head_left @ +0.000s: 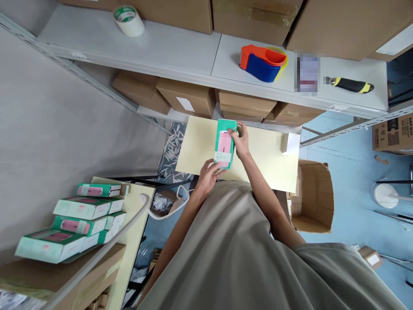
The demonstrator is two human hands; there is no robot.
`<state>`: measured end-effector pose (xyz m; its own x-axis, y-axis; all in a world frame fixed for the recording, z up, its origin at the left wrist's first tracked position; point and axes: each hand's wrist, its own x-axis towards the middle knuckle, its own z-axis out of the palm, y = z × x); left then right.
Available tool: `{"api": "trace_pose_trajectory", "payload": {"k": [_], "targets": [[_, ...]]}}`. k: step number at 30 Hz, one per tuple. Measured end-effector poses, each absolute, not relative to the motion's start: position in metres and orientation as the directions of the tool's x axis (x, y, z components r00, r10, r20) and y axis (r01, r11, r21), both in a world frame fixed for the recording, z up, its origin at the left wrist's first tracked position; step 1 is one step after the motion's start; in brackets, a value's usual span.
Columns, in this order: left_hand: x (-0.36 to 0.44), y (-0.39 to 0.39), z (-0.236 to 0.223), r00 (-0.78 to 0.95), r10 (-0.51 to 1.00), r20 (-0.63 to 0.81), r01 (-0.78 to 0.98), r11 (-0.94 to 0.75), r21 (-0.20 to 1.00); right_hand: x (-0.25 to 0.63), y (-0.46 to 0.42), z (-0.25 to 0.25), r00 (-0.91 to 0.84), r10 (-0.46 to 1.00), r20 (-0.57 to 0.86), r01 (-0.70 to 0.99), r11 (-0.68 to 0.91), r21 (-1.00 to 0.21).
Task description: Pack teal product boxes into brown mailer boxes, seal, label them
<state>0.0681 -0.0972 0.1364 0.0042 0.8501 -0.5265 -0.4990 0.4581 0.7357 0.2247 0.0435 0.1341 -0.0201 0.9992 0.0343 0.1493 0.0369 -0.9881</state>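
A green and white product box [225, 144] with a pink item printed on its front is held upright above the cream tabletop [267, 157]. My right hand [240, 140] grips its upper right side, thumb on the front face and fingers round the edge. At the lower left corner, my left hand [209, 174] pinches the bottom of the same box. A small white block-shaped box [291, 143] stands at the tabletop's right end.
Similar green boxes [77, 209] are stacked on a side table at left. The shelf [180, 47] ahead carries tape [129, 21], an orange and blue tape dispenser [263, 63] and a yellow-black utility knife [351, 85]. An open carton [314, 196] sits at right; a white tube [106, 247] crosses the left.
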Motion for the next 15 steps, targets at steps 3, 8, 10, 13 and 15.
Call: {"api": "trace_pose_trajectory", "payload": {"k": [3, 8, 10, 13, 15], "targets": [[0.068, -0.098, 0.132, -0.029, 0.852, -0.523, -0.496, 0.443, 0.747, 0.224, 0.042, 0.133, 0.047, 0.998, -0.047, 0.05, -0.049, -0.998], [0.069, -0.096, 0.127, -0.153, 0.859, -0.489, -0.451, 0.379, 0.808, 0.223, 0.043, 0.137, 0.015, 1.0, 0.016, 0.1, 0.015, -0.995], [0.071, -0.095, 0.126, -0.232, 0.861, -0.452, -0.371, 0.351, 0.859, 0.221, 0.042, 0.138, 0.046, 0.996, 0.072, 0.133, 0.065, -0.989], [0.073, -0.096, 0.129, -0.298, 0.889, -0.347, -0.231, 0.285, 0.93, 0.216, 0.04, 0.137, 0.085, 0.991, 0.101, 0.171, 0.085, -0.982], [0.072, -0.097, 0.133, -0.285, 0.909, -0.303, -0.206, 0.25, 0.946, 0.214, 0.04, 0.135, 0.111, 0.99, 0.087, 0.174, 0.067, -0.982]]}}
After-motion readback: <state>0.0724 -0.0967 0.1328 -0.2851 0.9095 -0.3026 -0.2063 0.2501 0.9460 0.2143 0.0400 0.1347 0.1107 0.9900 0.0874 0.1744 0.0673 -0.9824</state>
